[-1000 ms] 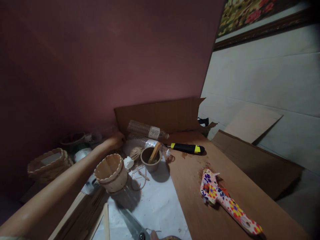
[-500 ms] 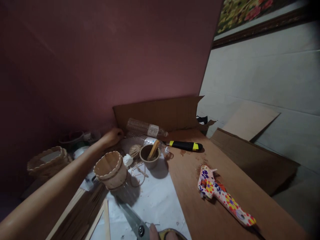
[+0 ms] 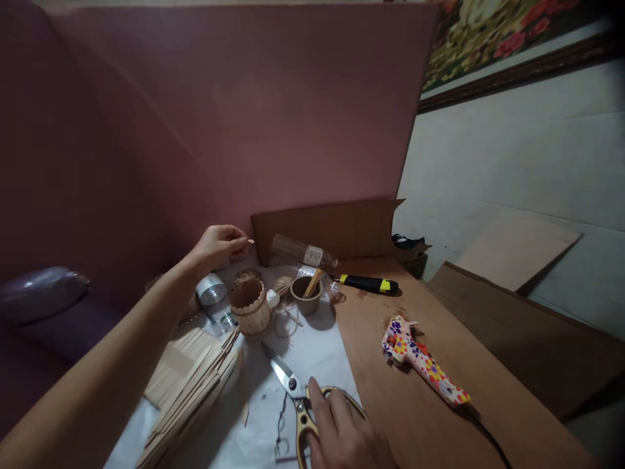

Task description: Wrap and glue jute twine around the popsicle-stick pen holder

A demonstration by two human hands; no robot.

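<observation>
My left hand [image 3: 222, 246] is raised at the back left, fingers pinched on a small pale sliver [image 3: 250, 241], maybe the tip of a wooden stick. Near the front, my right hand [image 3: 344, 433] grips the gold-handled scissors [image 3: 291, 385] by their loops. Their blades look closed and point away to the left over white paper [image 3: 332, 365]. Beyond the blades stands a small scallop-rimmed basket of wooden sticks [image 3: 251, 316]. A bundle of flat wooden sticks [image 3: 195, 384] lies under my left forearm.
Behind the paper are a grey cup [image 3: 306, 304] with a stick in it, a ball of twine [image 3: 283, 285] and clear plastic bottles [image 3: 293, 249]. A black-and-yellow tool [image 3: 368, 284] and a flowered glue gun [image 3: 422, 361] with its cord lie on the brown board [image 3: 371, 391].
My left hand has risen from the clutter at the back, and a pale sliver now shows in its fingers. My right hand and the scissors show more fully as the view has shifted.
</observation>
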